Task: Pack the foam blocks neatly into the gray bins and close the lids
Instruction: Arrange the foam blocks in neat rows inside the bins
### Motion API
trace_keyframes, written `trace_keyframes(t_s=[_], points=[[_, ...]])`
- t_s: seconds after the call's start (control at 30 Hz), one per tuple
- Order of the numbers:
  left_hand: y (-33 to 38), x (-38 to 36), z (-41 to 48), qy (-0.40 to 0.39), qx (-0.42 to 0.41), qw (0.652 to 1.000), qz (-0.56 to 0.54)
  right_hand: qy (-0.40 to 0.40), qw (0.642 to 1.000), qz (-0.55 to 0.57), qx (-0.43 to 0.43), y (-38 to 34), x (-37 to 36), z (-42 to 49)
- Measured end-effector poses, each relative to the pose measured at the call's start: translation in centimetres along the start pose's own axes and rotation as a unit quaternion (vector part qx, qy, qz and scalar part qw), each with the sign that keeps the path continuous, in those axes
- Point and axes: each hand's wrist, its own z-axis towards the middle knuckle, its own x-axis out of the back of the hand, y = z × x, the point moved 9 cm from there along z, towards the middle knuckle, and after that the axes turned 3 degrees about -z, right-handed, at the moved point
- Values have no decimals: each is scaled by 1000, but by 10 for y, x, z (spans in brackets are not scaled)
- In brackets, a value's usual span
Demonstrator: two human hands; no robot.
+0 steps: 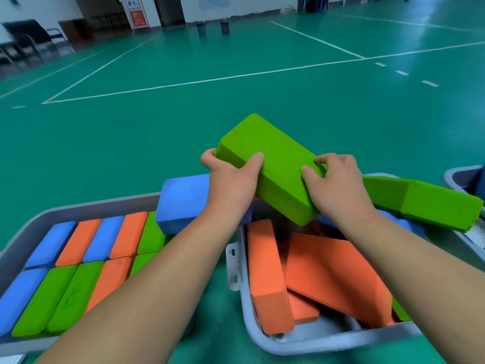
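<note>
Both hands hold one green foam block [265, 156] tilted above the gap between two gray bins. My left hand [231, 179] grips its left end, thumb on the near side and fingers round the far edge. My right hand [338, 185] pinches its near right edge. The left gray bin [34, 227] holds blue, orange and green blocks standing in neat rows, with a blue block [183, 200] lying loose on top. The right gray bin [309, 345] holds orange blocks [333, 274] lying at odd angles. A second green block [425, 203] lies across its far right rim.
The bins stand on a green sports floor with white court lines [204, 81]. The corner of a third gray bin [464, 177] shows at the right edge. Two dark waste bins [212, 28] and stacked chairs [29, 46] stand far off by the wall.
</note>
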Motion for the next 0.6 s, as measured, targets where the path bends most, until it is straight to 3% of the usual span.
trace_keyframes(t_s=[0.2, 0.33, 0.6], points=[[-7, 25, 6, 35, 2, 997, -75, -28, 991, 124, -32, -15, -21, -5], [-13, 44, 14, 53, 0, 994, -98, -7, 987, 161, -4, -32, -25, -7], [-9, 107, 25, 148, -59, 984, 82, -16, 979, 203, 3, -61, -45, -14]])
